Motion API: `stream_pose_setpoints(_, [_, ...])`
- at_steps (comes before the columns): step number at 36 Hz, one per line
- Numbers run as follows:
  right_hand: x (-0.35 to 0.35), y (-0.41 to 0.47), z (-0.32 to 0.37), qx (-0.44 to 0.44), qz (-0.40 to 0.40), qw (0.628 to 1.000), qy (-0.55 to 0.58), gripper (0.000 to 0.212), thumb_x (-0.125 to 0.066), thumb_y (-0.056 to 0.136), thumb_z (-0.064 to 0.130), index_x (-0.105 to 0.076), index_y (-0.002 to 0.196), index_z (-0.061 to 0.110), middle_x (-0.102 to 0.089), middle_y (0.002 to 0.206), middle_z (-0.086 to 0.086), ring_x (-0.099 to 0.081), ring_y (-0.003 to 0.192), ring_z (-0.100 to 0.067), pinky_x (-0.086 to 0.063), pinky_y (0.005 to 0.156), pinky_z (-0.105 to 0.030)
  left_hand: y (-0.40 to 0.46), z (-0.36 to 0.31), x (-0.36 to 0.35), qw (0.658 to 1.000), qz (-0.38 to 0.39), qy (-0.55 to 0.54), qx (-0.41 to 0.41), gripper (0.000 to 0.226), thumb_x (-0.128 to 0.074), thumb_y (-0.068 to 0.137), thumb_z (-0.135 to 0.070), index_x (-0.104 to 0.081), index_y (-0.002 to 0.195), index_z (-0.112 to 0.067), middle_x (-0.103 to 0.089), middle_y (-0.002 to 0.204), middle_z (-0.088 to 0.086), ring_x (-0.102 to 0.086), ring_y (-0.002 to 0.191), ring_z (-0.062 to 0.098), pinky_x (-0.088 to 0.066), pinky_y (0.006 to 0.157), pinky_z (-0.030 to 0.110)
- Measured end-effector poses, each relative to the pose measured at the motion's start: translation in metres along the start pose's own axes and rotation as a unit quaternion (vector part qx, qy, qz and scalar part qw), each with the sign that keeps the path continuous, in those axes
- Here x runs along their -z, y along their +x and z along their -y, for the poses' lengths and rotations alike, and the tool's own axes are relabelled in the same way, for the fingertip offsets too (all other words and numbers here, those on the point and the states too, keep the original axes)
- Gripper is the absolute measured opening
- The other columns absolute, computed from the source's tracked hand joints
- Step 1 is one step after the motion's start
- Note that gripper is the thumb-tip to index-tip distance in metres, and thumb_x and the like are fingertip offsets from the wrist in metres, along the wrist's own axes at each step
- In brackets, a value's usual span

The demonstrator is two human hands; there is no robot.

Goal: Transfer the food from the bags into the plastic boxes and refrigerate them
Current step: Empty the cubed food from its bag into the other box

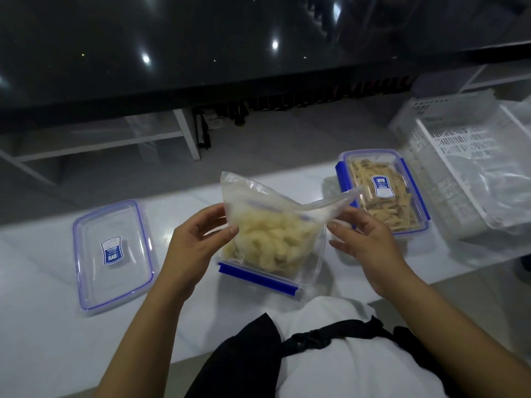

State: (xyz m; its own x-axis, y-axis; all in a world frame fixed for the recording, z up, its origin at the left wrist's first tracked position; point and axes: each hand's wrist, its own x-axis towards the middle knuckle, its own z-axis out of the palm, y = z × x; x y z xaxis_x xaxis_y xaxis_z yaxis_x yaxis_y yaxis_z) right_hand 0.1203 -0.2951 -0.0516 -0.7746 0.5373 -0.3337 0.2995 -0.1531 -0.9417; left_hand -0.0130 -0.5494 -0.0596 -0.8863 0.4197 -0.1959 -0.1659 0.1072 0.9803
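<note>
Between both hands: clear bag (270, 225) w/ pale food, over open box (258, 275). L hand (195, 239) pinches bag's edge; R hand (365, 239) pinches its top corner. Lid (112, 257) left of L hand.

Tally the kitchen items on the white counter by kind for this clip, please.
Bags of food: 1, the bag pinched by the left hand and right hand
Open boxes: 1, the box under the bag
Closed boxes: 1, the filled box
Loose lids: 1, the lid
White baskets: 1, the basket
Total: 5
</note>
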Motion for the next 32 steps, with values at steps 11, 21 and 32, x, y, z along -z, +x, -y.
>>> stream_pose_setpoints(11, [0.004, 0.020, 0.031, 0.110, 0.017, 0.994, -0.004, 0.014, -0.066, 0.091, 0.005, -0.076, 0.085, 0.013, -0.076, 0.079, 0.007, -0.068, 0.071, -0.001, -0.051, 0.064, -0.013, 0.012, -0.031, -0.002, 0.991, -0.081, -0.080, -0.071, 0.019, -0.079, 0.071, -0.031, -0.082, 0.088, -0.023, -0.077, 0.108, -0.003, -0.070, 0.107, 0.010, -0.053, 0.085, 0.014])
stream_pose_setpoints(21, [0.008, 0.019, -0.001, 0.032, 0.043, 0.998, -0.022, 0.025, -0.080, 0.072, 0.029, -0.080, 0.096, 0.029, -0.077, 0.100, -0.001, -0.069, 0.093, -0.013, -0.059, 0.081, -0.028, 0.008, -0.006, -0.005, 0.999, -0.024, -0.029, 0.015, 0.043, -0.083, 0.065, -0.043, -0.078, 0.107, -0.031, -0.077, 0.109, -0.005, -0.072, 0.104, 0.011, -0.055, 0.085, 0.021])
stream_pose_setpoints(32, [0.003, 0.014, 0.007, 0.032, -0.024, 0.999, 0.014, 0.014, -0.073, 0.087, 0.014, -0.080, 0.077, 0.021, -0.078, 0.088, 0.000, -0.071, 0.092, -0.020, -0.058, 0.075, -0.027, 0.002, -0.022, -0.012, 0.994, -0.074, -0.059, -0.062, 0.014, -0.080, 0.068, -0.033, -0.082, 0.080, -0.027, -0.078, 0.102, 0.001, -0.071, 0.103, 0.014, -0.055, 0.084, 0.018])
